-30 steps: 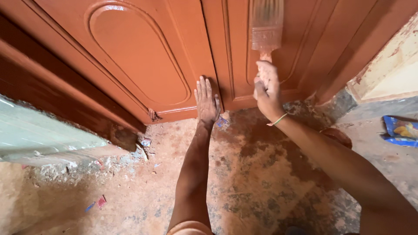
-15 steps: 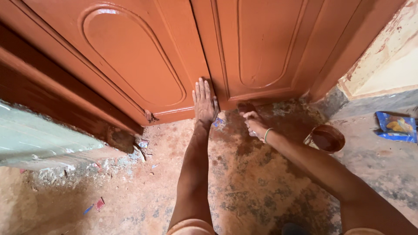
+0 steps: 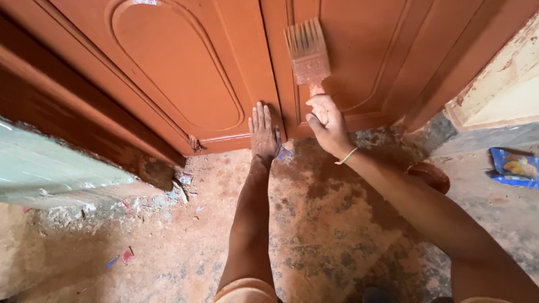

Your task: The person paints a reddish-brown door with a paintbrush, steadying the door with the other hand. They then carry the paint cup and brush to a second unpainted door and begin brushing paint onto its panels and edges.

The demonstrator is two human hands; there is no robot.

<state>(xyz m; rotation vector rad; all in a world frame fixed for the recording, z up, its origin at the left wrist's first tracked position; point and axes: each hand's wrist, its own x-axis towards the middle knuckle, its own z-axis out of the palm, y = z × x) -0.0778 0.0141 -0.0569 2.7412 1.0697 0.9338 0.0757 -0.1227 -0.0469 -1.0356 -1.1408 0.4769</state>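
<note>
Reddish-brown paint covers the door (image 3: 185, 84) over nearly all of its visible face: the left arched panel, the centre upright and the right panel all read the same even colour. Judgement: coating looks largely done; what is left, if anything, would be the bottom rail and lower edge near the floor, where coverage is hard to tell. Floor (image 3: 314, 224) below is stained with the same colour.

Right hand (image 3: 327, 122): fingers curled shut around the handle of a wide flat paintbrush (image 3: 307, 53), bristles pointing up and lying against the door beside the centre upright. A thin band sits at the wrist.

Left hand (image 3: 264, 130): fingers straight and close together, palm pressed flat on the door's bottom rail, holding nothing.

Round brown bowl (image 3: 431, 175) sits on the floor beside the right forearm, partly hidden. Blue packet (image 3: 514, 167) lies further right.
</note>
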